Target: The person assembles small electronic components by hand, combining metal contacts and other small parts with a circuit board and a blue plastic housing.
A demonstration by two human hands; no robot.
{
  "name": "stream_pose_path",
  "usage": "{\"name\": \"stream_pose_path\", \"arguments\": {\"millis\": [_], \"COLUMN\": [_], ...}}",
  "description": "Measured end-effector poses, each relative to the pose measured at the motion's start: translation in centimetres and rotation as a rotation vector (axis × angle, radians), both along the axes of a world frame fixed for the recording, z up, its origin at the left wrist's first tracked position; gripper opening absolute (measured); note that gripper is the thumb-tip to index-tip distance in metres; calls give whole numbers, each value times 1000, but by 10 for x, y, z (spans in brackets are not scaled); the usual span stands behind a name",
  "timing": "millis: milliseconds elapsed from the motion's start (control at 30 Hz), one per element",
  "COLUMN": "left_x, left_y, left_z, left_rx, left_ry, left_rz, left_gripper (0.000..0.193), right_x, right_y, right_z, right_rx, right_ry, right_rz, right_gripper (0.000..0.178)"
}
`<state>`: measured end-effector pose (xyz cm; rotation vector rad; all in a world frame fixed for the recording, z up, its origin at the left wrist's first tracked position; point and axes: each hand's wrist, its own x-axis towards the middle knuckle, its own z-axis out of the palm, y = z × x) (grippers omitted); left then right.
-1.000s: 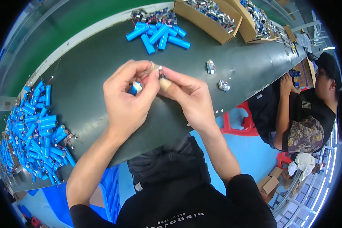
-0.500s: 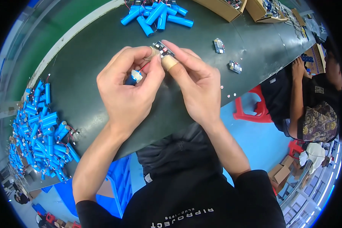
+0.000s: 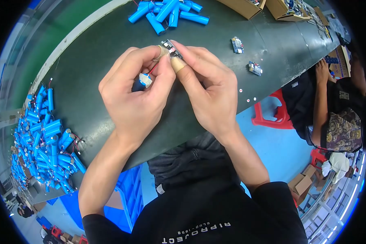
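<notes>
Over the dark table, my left hand (image 3: 136, 99) curls round a blue cylindrical battery (image 3: 142, 82), whose whitish end shows in the palm. From it a short red wire (image 3: 152, 70) runs up to the pinched thumb and forefinger. Between thumb and forefinger, my right hand (image 3: 214, 87) grips a small circuit board (image 3: 171, 48), held tilted. Both hands meet at the board's near edge; the left fingertips hide the wire's end there. Tan finger covers wrap the right thumb and the left forefinger.
A large heap of blue batteries (image 3: 49, 140) with wires lies at the left, and a smaller pile (image 3: 166, 14) at the far side. Two circuit boards (image 3: 237, 45) rest on the right. Cardboard boxes (image 3: 248, 9) stand at the back; a co-worker (image 3: 333, 93) sits at right near a red stool (image 3: 274, 116).
The board has tilted a little more between my fingers, and both hands keep their grip. The view has shifted slightly, so the far pile sits higher in the picture.
</notes>
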<state>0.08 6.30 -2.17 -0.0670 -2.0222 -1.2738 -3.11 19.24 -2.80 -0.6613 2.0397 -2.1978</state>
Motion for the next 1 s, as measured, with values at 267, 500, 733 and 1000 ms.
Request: {"name": "stream_pose_path", "arguments": {"millis": [267, 500, 733, 1000], "left_x": [0, 4, 4, 2], "left_y": [-1, 0, 1, 3], "left_z": [0, 4, 1, 3], "left_rx": [-26, 274, 213, 222], "left_ry": [-1, -181, -160, -109], "left_rz": [7, -103, -81, -55], "left_gripper": [11, 11, 11, 13], "right_x": [0, -4, -3, -6], "right_y": [-2, 0, -1, 1], "right_z": [2, 4, 3, 0], "right_rx": [223, 268, 302, 143], "right_ry": [332, 395, 425, 288], "right_rz": [-157, -158, -153, -68], "right_gripper": [27, 25, 24, 28]}}
